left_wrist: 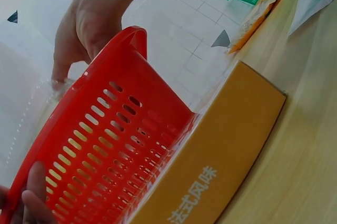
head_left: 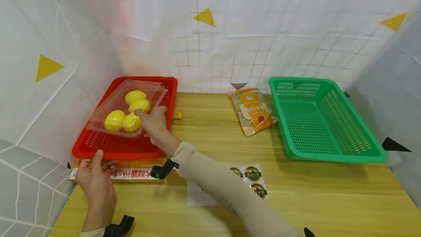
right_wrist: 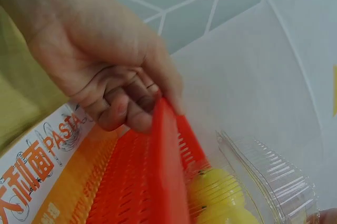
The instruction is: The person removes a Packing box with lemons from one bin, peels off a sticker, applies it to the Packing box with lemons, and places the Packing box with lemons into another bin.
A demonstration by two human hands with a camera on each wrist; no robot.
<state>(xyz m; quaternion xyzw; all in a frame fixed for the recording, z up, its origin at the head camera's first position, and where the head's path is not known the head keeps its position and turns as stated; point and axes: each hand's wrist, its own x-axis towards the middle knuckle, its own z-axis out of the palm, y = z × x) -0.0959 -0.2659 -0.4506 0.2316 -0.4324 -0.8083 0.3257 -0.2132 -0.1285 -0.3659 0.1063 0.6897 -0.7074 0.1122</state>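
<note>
A clear plastic container (head_left: 113, 98) with several yellow lemons (head_left: 114, 120) in it sits tilted within the red basket (head_left: 121, 155) at the left. My right hand (head_left: 157, 123) pinches the container's near right edge, thumb on top; its other fingers are mostly hidden. At the basket's near left, my left hand (head_left: 96, 182) grips the front rim. In the right wrist view the thumb of the left hand (right_wrist: 110, 61) lies over that rim, fingers curled on the outer side.
A pasta box (head_left: 138, 175) lies against the basket's near side. Toward the right stand a grain packet (head_left: 253, 111) and a green basket (head_left: 332, 156). A sheet of round stickers (head_left: 252, 174) lies partly under my right forearm. A small yellow item (head_left: 177, 115) is beside the red basket.
</note>
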